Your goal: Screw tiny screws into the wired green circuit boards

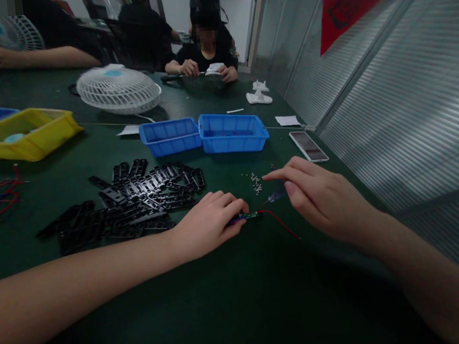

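My left hand (pixel 214 222) is closed on a small green circuit board (pixel 250 215), pinched between thumb and fingers just above the table. A red wire (pixel 283 224) runs from the board's right end and lies curved on the table. My right hand (pixel 323 192) has its index finger stretched toward a scatter of tiny screws (pixel 256 183). Under that finger a screwdriver with a clear bluish handle (pixel 275 195) sits in the hand, its thin tip pointing at the board. The curled fingers are partly hidden. Left of my left hand lies a heap of black plastic strips (pixel 146 193).
Two blue bins (pixel 235 143) stand beyond the heap, with a phone (pixel 309 146) at the right edge. A yellow bin (pixel 36 150) and red and blue wires (pixel 0 197) are at left. A white fan (pixel 118 91) lies farther back. Other people (pixel 209 49) sit around the table.
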{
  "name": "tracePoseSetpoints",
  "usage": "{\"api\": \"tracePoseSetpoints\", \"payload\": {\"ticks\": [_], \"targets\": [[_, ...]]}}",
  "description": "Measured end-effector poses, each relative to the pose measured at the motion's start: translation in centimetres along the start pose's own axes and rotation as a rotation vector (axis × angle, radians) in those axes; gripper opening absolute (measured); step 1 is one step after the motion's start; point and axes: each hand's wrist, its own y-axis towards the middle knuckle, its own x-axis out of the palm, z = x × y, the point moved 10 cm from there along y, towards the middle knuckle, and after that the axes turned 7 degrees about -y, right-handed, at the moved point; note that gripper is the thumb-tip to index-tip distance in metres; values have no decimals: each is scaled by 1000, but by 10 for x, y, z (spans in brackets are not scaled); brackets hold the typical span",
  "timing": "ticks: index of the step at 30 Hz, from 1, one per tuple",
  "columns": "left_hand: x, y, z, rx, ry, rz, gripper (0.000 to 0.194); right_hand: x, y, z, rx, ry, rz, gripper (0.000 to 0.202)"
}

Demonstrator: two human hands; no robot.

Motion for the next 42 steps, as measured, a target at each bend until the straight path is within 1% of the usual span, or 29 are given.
{"api": "tracePoseSetpoints", "payload": {"ticks": [2,4,6,8,10,14,17,19,22,25,27,29,31,34,38,40,42], "targets": [[0,-1,1,1,-3,-6,20,0,0,0,-29,137,34,31],[-1,-1,1,5,-9,-10,20,-3,-1,4,-20,214,108,29],[-1,0,1,8,-14,-11,21,-7,-2,6,-21,208,170,23],[-2,0,1,7,-14,-9,21,-9,-3,3,-51,159,186,18],[-1,1,1,6,-12,-7,20,-10,-4,1,-67,135,158,18],[0,2,1,8,-5,-10,20,-14,-3,4,-50,150,84,24],[1,1,1,8,2,-11,20,-21,-3,7,-42,143,90,20],[1,1,0,10,6,-7,20,-22,-1,10,-8,121,78,20],[0,0,-1,11,5,0,20,-13,0,14,45,25,6,27],[0,0,-1,9,2,0,20,-3,0,11,41,-107,-63,39],[0,0,-1,8,3,-4,20,2,-2,10,41,-166,-81,46],[0,0,0,7,3,-7,20,5,-3,7,26,-198,-105,49],[-1,0,1,7,3,-3,20,6,-4,2,-5,-196,-108,46],[-3,0,2,12,9,17,20,1,-2,-3,-34,-121,-47,38],[-3,1,2,21,12,21,19,2,0,-5,-79,93,5,34],[-4,1,3,25,7,19,20,1,-1,-3,-91,191,73,30],[-4,1,3,23,5,14,20,-3,-3,2,-85,226,153,23]]}}
